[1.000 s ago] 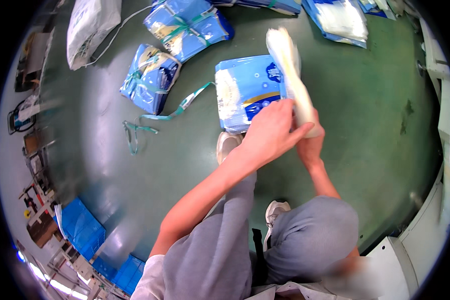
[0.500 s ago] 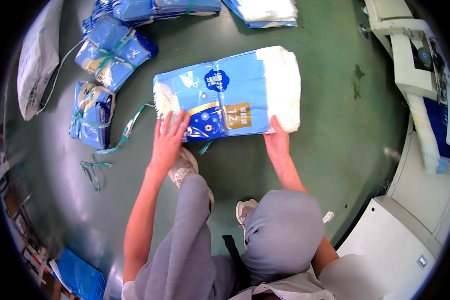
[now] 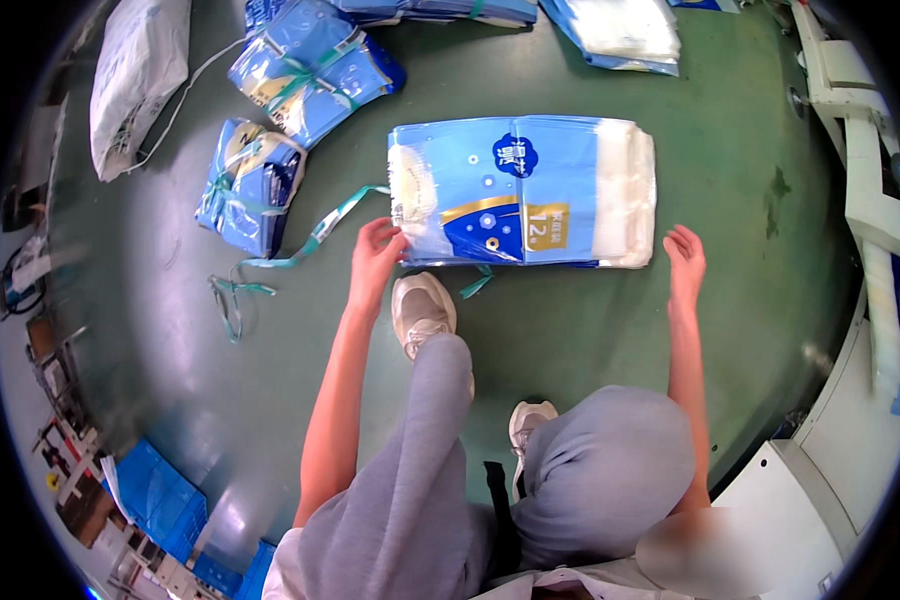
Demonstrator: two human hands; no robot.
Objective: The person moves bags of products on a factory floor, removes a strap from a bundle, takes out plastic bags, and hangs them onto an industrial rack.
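Observation:
A stack of flat blue and white plastic packaging bags (image 3: 560, 190) lies crosswise on the floor in front of me. My left hand (image 3: 376, 262) is at the stack's near left corner, fingers slightly bent against its edge. My right hand (image 3: 684, 268) hovers just off the right end, fingers loosely curved and apart, holding nothing. A green plastic strap (image 3: 315, 238) reaches the stack's left edge from a loose tangle on the floor. A short strap end (image 3: 478, 283) sticks out at the near edge; whatever links them under the stack is hidden.
Strap-tied bundles of similar bags (image 3: 315, 75) (image 3: 250, 190) lie at the far left. Another loose pile (image 3: 625, 35) lies far right. A white sack (image 3: 140, 85) stands at the left, a white machine (image 3: 875, 190) at the right. My left shoe (image 3: 422, 308) is close to the stack.
My right hand has let go of the stack's near right edge and moved off to the right. My left hand has slid from the top to the corner. The stack now lies straighter.

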